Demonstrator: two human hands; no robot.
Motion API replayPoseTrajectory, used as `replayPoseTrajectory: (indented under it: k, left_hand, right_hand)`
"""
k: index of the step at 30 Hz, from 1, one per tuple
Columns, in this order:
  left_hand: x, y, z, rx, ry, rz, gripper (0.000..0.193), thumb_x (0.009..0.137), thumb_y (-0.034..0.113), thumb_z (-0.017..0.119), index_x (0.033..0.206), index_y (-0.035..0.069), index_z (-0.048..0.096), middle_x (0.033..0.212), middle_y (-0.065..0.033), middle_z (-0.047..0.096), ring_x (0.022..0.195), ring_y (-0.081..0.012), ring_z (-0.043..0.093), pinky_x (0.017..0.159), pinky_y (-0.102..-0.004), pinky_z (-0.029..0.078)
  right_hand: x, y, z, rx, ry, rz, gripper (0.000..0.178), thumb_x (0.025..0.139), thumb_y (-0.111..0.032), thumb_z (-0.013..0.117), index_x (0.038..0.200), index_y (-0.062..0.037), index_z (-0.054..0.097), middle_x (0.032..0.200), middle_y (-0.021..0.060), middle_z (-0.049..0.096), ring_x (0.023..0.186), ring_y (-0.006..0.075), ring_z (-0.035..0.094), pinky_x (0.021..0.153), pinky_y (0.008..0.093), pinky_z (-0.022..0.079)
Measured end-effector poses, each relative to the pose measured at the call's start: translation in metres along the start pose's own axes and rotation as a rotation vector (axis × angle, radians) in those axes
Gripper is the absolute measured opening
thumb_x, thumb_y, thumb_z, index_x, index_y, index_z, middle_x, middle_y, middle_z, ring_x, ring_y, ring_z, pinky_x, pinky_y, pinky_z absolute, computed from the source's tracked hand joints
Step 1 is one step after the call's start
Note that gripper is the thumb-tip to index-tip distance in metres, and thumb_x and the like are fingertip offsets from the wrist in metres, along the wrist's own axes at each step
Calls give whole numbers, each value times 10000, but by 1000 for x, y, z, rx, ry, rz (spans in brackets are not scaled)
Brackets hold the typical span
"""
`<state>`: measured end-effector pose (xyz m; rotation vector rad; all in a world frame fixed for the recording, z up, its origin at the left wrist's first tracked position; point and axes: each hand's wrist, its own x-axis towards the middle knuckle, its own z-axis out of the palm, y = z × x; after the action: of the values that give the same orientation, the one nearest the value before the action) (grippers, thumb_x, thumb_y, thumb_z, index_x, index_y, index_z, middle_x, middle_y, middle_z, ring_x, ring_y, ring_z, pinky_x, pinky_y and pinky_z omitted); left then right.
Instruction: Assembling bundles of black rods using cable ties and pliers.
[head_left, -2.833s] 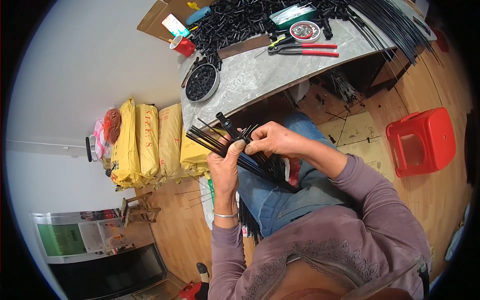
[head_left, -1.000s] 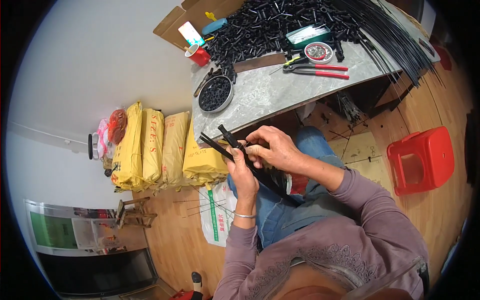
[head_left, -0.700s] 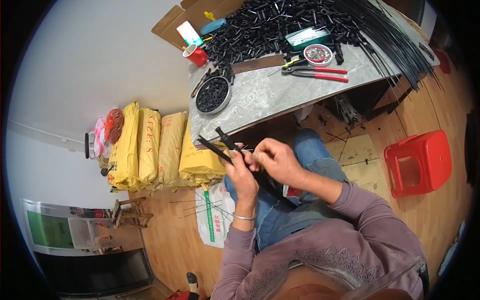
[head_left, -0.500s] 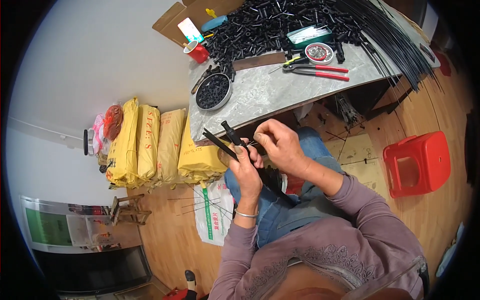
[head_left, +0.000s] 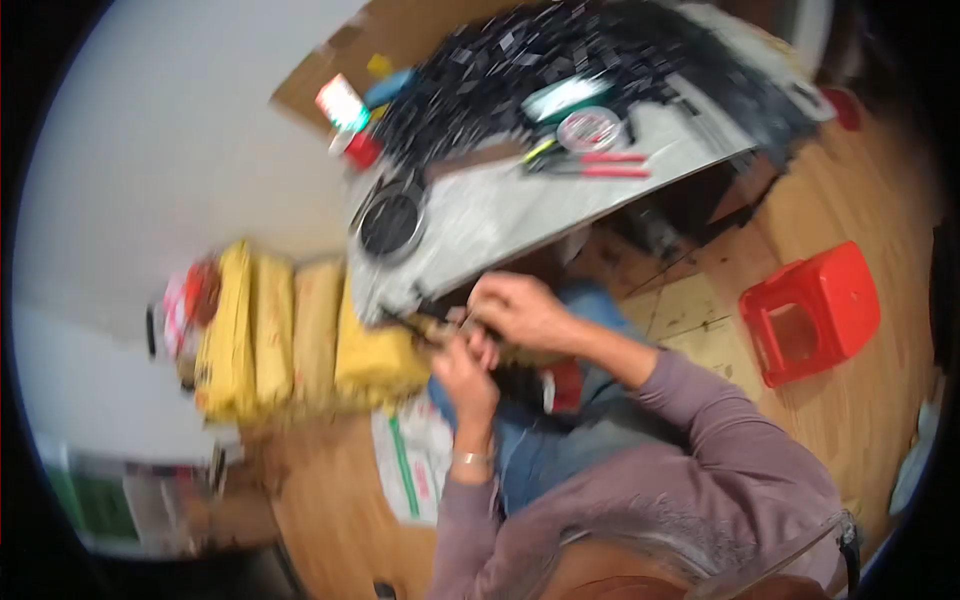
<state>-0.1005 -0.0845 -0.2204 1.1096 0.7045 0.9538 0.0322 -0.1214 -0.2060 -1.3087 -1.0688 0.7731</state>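
The picture is smeared by motion. My left hand [head_left: 465,378] is closed around thin black rods [head_left: 402,322], whose ends stick out past the thumb toward the table corner. My right hand [head_left: 522,308] is bent over it, its fingertips pinched together at the left hand's fingers. Whatever sits between those fingertips is too blurred to name. Both hands are above my lap, just off the table's front edge.
On the grey table [head_left: 490,213] lie a heap of black tubular parts [head_left: 500,75], a round bowl of black pieces [head_left: 391,224], red-handled pincers [head_left: 610,172], a dish of small metal bits [head_left: 589,130] and a red cup [head_left: 362,150]. Yellow sacks [head_left: 273,335] stand left; a red stool [head_left: 815,310] right.
The view has swung, so the table and its things appear farther left. My hands have come closer together, and the black rods in my left hand show less length above it.
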Motion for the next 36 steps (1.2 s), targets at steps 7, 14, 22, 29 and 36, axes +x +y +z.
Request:
replayPoseTrajectory:
  k: [7,14,22,29,36]
  left_hand:
    - [-8,15,20,-30,-96,50,357,1005,391,407,1100,50,451,669,4,383,516,-87,377,469,-237,335]
    - [-9,13,17,3,-193,158,501,944,488,486,1174,46,429,692,-4,400,527,-97,402,490,-254,379]
    - [-11,18,15,-20,-191,26,478,934,511,490,966,34,491,621,-13,411,469,-138,435,456,-293,417]
    - [-16,14,3,-11,42,22,419,956,475,476,915,58,479,593,20,362,435,-78,345,399,-237,321]
    - [0,13,-3,-135,103,2,298,978,350,481,921,58,498,588,35,353,427,-55,322,379,-212,269]
  right_hand:
    - [-7,9,-15,632,-378,261,184,898,-159,542,810,-6,595,794,109,655,772,204,656,685,349,511]
    - [41,9,-171,-959,648,-304,217,788,-282,660,811,-67,647,851,127,635,819,296,588,725,419,445]
    - [37,34,-165,-1340,402,-215,422,699,-445,715,856,-58,650,938,109,594,972,269,512,824,428,353]
    - [52,42,-156,-1284,243,-279,278,789,-279,636,864,-21,563,886,159,564,891,320,543,769,460,431]
    - [-1,-42,-98,-167,68,165,171,887,-131,581,846,-37,444,719,84,578,522,123,521,481,265,419]
